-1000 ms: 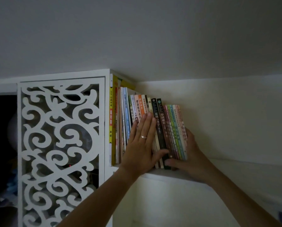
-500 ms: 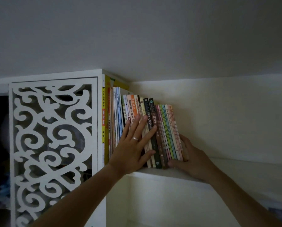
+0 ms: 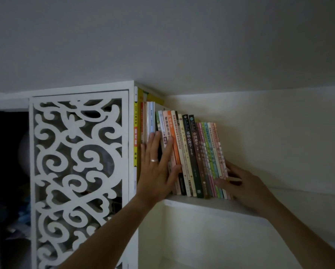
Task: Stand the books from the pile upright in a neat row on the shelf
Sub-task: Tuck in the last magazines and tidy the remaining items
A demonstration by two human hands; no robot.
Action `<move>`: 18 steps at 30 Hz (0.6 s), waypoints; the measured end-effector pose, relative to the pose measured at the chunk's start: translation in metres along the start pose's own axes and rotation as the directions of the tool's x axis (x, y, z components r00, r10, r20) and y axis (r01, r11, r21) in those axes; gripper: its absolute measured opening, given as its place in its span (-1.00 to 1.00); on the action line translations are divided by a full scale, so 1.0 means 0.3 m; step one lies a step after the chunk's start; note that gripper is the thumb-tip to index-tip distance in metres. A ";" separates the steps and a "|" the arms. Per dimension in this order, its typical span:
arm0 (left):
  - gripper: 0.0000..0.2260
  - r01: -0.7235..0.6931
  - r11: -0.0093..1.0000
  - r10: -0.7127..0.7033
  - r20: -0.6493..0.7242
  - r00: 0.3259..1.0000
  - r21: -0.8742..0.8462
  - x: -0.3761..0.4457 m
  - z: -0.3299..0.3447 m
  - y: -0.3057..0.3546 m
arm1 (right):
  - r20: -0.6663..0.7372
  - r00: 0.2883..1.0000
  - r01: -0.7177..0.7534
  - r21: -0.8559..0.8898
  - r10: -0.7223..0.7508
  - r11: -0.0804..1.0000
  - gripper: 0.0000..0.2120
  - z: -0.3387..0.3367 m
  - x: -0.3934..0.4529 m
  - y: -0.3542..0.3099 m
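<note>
A row of books (image 3: pixel 191 156) stands on a white shelf (image 3: pixel 211 205) high on the wall, leaning slightly to the left at the top. My left hand (image 3: pixel 158 167), with a ring on one finger, lies flat with fingers spread against the spines at the row's left part. My right hand (image 3: pixel 240 183) is cupped around the right end of the row, thumb on the front of the thin pastel books (image 3: pixel 215 152), fingers behind them. Two dark-spined books (image 3: pixel 193 152) stand in the middle. No pile is in view.
A white cabinet with a carved scrollwork door (image 3: pixel 79 171) bounds the row on the left, a tall yellow book (image 3: pixel 136 133) against it. The ceiling is close above. The shelf runs on bare to the right (image 3: pixel 298 199) along the cream wall.
My left hand has slid left along the spines, from the middle of the row to its left part. My right hand stays at the right end. The view shifted slightly.
</note>
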State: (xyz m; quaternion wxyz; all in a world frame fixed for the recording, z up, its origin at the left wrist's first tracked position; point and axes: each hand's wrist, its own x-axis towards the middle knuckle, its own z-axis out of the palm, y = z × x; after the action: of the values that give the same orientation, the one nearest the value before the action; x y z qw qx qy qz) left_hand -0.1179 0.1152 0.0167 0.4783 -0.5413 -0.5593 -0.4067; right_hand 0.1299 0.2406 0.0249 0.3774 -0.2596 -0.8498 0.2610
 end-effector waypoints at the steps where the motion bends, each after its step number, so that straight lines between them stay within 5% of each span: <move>1: -0.38 0.006 0.999 -0.006 -0.010 1.000 -0.033 -0.005 -0.005 0.002 | 0.014 1.000 -0.002 0.034 0.002 0.999 -0.22 -0.002 -0.002 0.000; 5: -0.38 0.138 0.987 -0.144 -0.089 0.986 -0.077 -0.018 -0.010 0.013 | 0.053 0.998 -0.031 0.123 0.025 0.992 -0.29 0.001 0.005 0.002; 9: -0.40 0.090 0.994 -0.081 -0.132 0.988 0.067 -0.031 0.001 0.007 | 0.020 0.998 -0.055 0.091 0.053 0.994 -0.40 0.010 0.028 0.017; 13: -0.36 0.275 0.958 -0.256 -0.194 0.947 0.080 -0.041 0.008 0.002 | -0.019 0.998 -0.052 0.035 0.052 0.998 -0.43 0.013 0.040 0.018; 18: -0.33 0.244 0.962 -0.227 -0.139 0.964 0.120 -0.037 -0.003 -0.005 | -0.030 0.998 -0.054 -0.054 0.052 0.997 -0.40 0.012 0.027 0.008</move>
State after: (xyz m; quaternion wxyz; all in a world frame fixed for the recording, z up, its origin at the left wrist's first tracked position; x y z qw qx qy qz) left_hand -0.1198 0.1118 0.0061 0.4961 -0.4107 -0.6155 -0.4544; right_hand 0.1230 0.2467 0.0255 0.3753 -0.2960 -0.8439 0.2437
